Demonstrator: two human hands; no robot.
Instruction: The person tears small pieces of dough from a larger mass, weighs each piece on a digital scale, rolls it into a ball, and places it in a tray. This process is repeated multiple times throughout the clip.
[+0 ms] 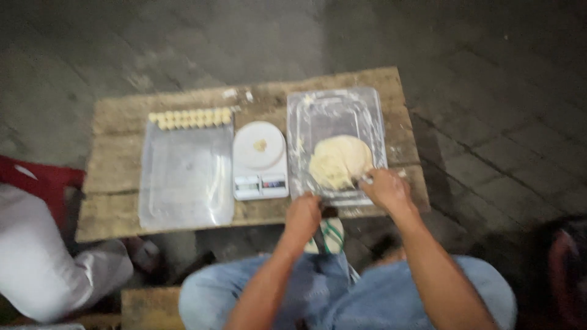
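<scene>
A pale mass of dough (338,161) lies on a clear floured plastic board (333,110) at the right of a low wooden table (116,171). My right hand (384,188) sits at the dough's near right edge, fingers closed around a small tool whose light tip touches the dough. My left hand (303,215) rests at the board's near left corner, curled; the blur hides whether it holds anything. A white kitchen scale (260,160) stands left of the board with a small bit of dough on its round pan.
A second clear sheet (186,177) lies at the left, with a row of several small dough pieces (189,118) along its far edge. Another person in white sits at the left (43,263) beside a red stool (43,177). Dark paved ground surrounds the table.
</scene>
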